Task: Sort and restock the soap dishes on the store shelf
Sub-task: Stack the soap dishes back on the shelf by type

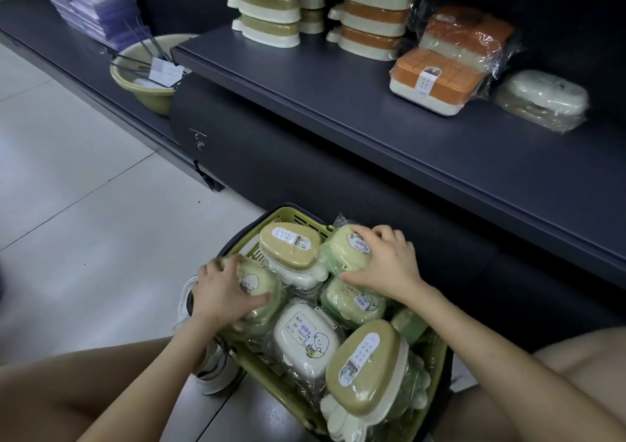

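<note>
On shelf (338, 109): orange dishes (372, 18); basin (142, 86) L.

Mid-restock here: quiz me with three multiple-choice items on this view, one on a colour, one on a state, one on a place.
1. What colour is the lid of the labelled dish at the shelf front? A blue; B orange; C black.
2. What are the left hand and right hand doing? A hanging idle; B pressing the shelf; C gripping the left pale dish and the right pale dish.
3. Where does the white soap dish with the cartoon label lie? A on the shelf; B in the left hand; C in the basket.
Key: B, its lid shows orange; C, fingers curl round each dish; C, it sits among the basket's wrapped dishes.
</note>
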Demonstrator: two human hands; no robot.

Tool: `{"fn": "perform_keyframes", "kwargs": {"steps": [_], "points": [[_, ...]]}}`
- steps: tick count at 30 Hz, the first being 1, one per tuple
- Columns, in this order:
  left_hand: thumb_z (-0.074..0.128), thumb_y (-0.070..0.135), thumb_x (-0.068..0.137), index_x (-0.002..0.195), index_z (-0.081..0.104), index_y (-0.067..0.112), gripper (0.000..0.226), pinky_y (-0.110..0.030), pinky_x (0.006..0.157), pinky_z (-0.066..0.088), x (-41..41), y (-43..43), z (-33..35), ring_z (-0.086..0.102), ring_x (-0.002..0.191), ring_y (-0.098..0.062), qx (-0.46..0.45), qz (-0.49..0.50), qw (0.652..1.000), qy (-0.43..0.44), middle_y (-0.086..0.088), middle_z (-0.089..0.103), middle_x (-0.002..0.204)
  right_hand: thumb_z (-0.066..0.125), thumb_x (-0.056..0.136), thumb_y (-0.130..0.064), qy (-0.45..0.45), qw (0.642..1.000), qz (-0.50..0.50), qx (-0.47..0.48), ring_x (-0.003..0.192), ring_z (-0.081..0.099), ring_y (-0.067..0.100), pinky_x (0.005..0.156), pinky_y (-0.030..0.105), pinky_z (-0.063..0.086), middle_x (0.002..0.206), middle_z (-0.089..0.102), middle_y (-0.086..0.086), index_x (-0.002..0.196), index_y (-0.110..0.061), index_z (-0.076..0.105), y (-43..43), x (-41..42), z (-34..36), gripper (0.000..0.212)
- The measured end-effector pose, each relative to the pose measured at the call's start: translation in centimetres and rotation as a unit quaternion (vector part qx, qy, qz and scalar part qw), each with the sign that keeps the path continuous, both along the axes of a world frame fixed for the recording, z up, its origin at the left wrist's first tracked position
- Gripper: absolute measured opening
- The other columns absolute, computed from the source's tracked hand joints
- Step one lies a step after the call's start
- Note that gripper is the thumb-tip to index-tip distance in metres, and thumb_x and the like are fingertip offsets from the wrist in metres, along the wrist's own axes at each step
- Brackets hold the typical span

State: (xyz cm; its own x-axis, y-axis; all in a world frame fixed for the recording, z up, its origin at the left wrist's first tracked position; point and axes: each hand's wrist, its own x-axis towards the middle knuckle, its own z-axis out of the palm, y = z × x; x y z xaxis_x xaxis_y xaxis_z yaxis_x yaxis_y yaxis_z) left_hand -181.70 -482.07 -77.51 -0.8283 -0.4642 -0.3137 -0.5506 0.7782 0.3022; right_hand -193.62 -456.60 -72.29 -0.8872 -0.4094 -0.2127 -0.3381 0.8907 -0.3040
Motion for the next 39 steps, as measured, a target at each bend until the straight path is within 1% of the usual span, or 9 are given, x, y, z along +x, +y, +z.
{"fn": "perform_keyframes", "kwargs": {"steps": [5, 9, 14, 16, 20, 26, 33, 36, 39], "points": [[0.043, 0.08, 0.037, 0.137, 0.041, 0.029, 0.112, -0.045, 0.103, 0.035, -1.7, 1.2, 6.6, 0.032, 0.13, -0.032, 0.013, 0.026, 0.996, 0.085, -0.012, 0.043, 0.137, 0.074, 0.061, -0.066, 0.07, 0.994, -0.006, -0.08, 0.119, 0.036, 0.017, 0.104, 0.037, 0.029, 0.13, 0.041, -0.006, 0.142, -0.044, 0.035, 0.9, 0.2, 6.4, 0.093], [0.049, 0.079, 0.042, 0.137, 0.043, 0.029, 0.108, -0.044, 0.104, 0.035, -4.1, 4.3, 13.3, 0.034, 0.128, -0.028, 0.031, 0.004, 0.982, 0.185, -0.009, 0.043, 0.137, 0.073, 0.054, -0.065, 0.199, 0.971, -0.047, -0.121, 0.117, 0.041, 0.025, 0.1, 0.043, 0.033, 0.128, 0.046, 0.001, 0.14, -0.036, 0.045, 4.7, 0.1, 12.1, 0.095], [0.066, 0.071, 0.052, 0.14, 0.04, 0.028, 0.101, -0.045, 0.107, 0.032, -9.2, 10.7, 20.7, 0.031, 0.132, -0.028, 0.052, -0.059, 0.966, 0.245, -0.008, 0.04, 0.14, 0.08, 0.057, -0.057, 0.288, 0.947, -0.137, -0.045, 0.117, 0.041, 0.034, 0.096, 0.047, 0.034, 0.13, 0.048, 0.008, 0.138, -0.032, 0.049, 12.7, -2.1, 16.2, 0.09], [0.072, 0.068, 0.061, 0.142, 0.037, 0.028, 0.097, -0.046, 0.107, 0.032, -11.6, 13.9, 22.3, 0.029, 0.133, -0.029, 0.044, -0.097, 0.963, 0.249, -0.008, 0.038, 0.141, 0.08, 0.058, -0.058, 0.278, 0.945, -0.172, -0.012, 0.118, 0.041, 0.035, 0.097, 0.049, 0.033, 0.132, 0.047, 0.01, 0.138, -0.031, 0.049, 16.0, -3.5, 16.4, 0.09], [0.067, 0.072, 0.064, 0.137, 0.04, 0.023, 0.092, -0.046, 0.1, 0.034, -16.4, 20.9, 23.4, 0.034, 0.127, -0.032, 0.011, -0.154, 0.963, 0.22, -0.012, 0.041, 0.136, 0.08, 0.061, -0.057, 0.243, 0.944, -0.222, 0.035, 0.119, 0.041, 0.035, 0.099, 0.047, 0.032, 0.135, 0.046, 0.01, 0.14, -0.035, 0.046, 21.4, -5.8, 16.1, 0.088], [0.061, 0.076, 0.064, 0.128, 0.044, 0.019, 0.088, -0.047, 0.094, 0.036, -21.0, 28.6, 22.4, 0.037, 0.122, -0.033, -0.03, -0.208, 0.963, 0.169, -0.015, 0.044, 0.129, 0.076, 0.065, -0.061, 0.204, 0.951, -0.223, 0.072, 0.125, 0.038, 0.028, 0.103, 0.042, 0.031, 0.141, 0.042, 0.002, 0.143, -0.04, 0.039, 26.0, -8.2, 15.0, 0.088], [0.058, 0.078, 0.066, 0.132, 0.043, 0.021, 0.088, -0.048, 0.097, 0.034, -23.3, 32.4, 20.4, 0.033, 0.126, -0.034, -0.061, -0.23, 0.958, 0.157, -0.016, 0.04, 0.133, 0.079, 0.064, -0.057, 0.173, 0.957, -0.234, 0.009, 0.125, 0.041, 0.026, 0.101, 0.04, 0.034, 0.137, 0.051, -0.006, 0.131, -0.029, 0.043, 30.1, -10.2, 12.9, 0.081], [0.055, 0.079, 0.066, 0.131, 0.045, 0.023, 0.086, -0.047, 0.095, 0.033, -24.2, 32.9, 19.6, 0.037, 0.122, -0.033, -0.079, -0.233, 0.956, 0.158, -0.014, 0.043, 0.13, 0.079, 0.067, -0.056, 0.166, 0.962, -0.216, -0.006, 0.135, 0.033, 0.026, 0.11, 0.042, 0.028, 0.151, 0.038, -0.003, 0.134, -0.032, 0.049, 31.7, -12.5, 12.5, 0.078], [0.05, 0.082, 0.067, 0.131, 0.047, 0.025, 0.085, -0.048, 0.096, 0.032, -25.3, 33.1, 19.2, 0.038, 0.122, -0.032, -0.09, -0.242, 0.955, 0.148, -0.014, 0.043, 0.129, 0.077, 0.07, -0.056, 0.184, 0.956, -0.226, 0.022, 0.14, 0.025, 0.028, 0.115, 0.044, 0.021, 0.157, 0.027, 0.003, 0.138, -0.039, 0.049, 32.5, -15.0, 12.5, 0.075]]}}
